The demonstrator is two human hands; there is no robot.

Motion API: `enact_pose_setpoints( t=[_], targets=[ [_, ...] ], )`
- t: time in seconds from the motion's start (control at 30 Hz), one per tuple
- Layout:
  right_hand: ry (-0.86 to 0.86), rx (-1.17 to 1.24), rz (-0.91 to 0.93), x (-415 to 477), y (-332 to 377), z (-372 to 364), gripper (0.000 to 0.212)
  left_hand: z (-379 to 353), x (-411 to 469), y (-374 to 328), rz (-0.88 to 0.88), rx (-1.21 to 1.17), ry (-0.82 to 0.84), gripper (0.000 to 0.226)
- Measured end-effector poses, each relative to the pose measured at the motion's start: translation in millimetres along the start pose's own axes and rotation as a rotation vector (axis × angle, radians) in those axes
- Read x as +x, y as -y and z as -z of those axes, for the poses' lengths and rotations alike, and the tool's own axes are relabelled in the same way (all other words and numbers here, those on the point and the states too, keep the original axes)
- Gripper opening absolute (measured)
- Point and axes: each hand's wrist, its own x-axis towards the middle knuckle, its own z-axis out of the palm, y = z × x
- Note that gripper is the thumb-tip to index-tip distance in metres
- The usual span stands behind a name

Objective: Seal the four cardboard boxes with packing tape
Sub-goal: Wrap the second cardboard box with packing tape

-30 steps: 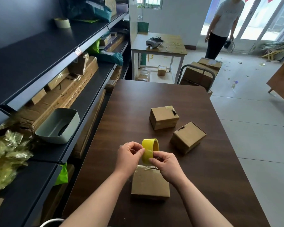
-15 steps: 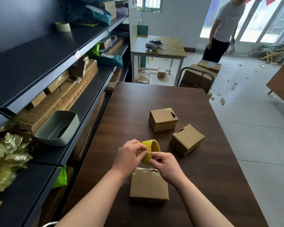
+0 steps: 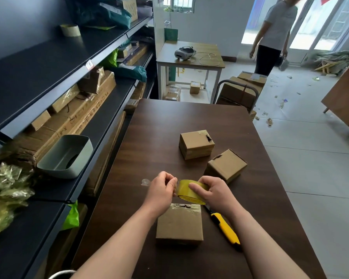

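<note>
Three small cardboard boxes lie on the dark wooden table (image 3: 161, 121). The nearest box (image 3: 179, 224) sits just below my hands, with torn tape along its far edge. A second box (image 3: 195, 143) and a third, tilted box (image 3: 227, 165) lie farther back. My right hand (image 3: 216, 193) grips the yellow tape roll (image 3: 189, 191), now lying flat above the nearest box. My left hand (image 3: 162, 191) pinches the free end of the tape at the roll's left side.
A yellow utility knife (image 3: 225, 228) lies right of the nearest box. Dark shelving (image 3: 54, 63) with cartons and a grey bin (image 3: 66, 157) runs along the left. A person (image 3: 274, 35) stands at the back near a cart of cartons (image 3: 240, 91).
The tape roll has turned from upright to lying flat, and my hands have shifted slightly apart. The knife has come into view. The person at the back has stepped right.
</note>
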Motion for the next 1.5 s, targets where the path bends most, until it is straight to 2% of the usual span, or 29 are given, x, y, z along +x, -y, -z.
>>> enact_pose_setpoints(
  t=[0.17,0.3,0.4,0.5,0.63,0.87,0.97,1.1,1.5],
  targets=[
    [-0.066,0.022,-0.087,-4,-3,23,0.035,12,15,3,0.115,-0.081,0.011,0.016],
    [-0.044,-0.054,-0.141,-6,-20,28,0.038,8,19,19,0.283,-0.192,0.166,0.016],
    [-0.028,-0.119,-0.186,-4,-34,21,0.035,-6,18,24,0.374,-0.305,0.202,0.016],
    [-0.001,-0.194,-0.179,1,-43,19,0.030,-12,20,34,0.350,-0.216,0.172,0.015],
    [0.090,-0.364,-0.169,7,-56,19,0.033,-12,21,50,0.409,-0.138,0.108,0.019],
    [0.161,-0.382,-0.235,18,-79,3,0.036,-21,23,66,0.401,0.145,-0.014,0.020],
    [0.168,-0.465,-0.232,21,-87,6,0.035,-29,22,69,0.381,0.192,-0.029,0.020],
    [0.171,-0.550,-0.212,28,-92,-1,0.046,-35,24,73,0.385,0.232,-0.039,0.020],
    [0.245,-0.734,-0.182,42,-86,-12,0.041,-36,28,84,0.395,0.314,0.000,0.017]
  ],
)
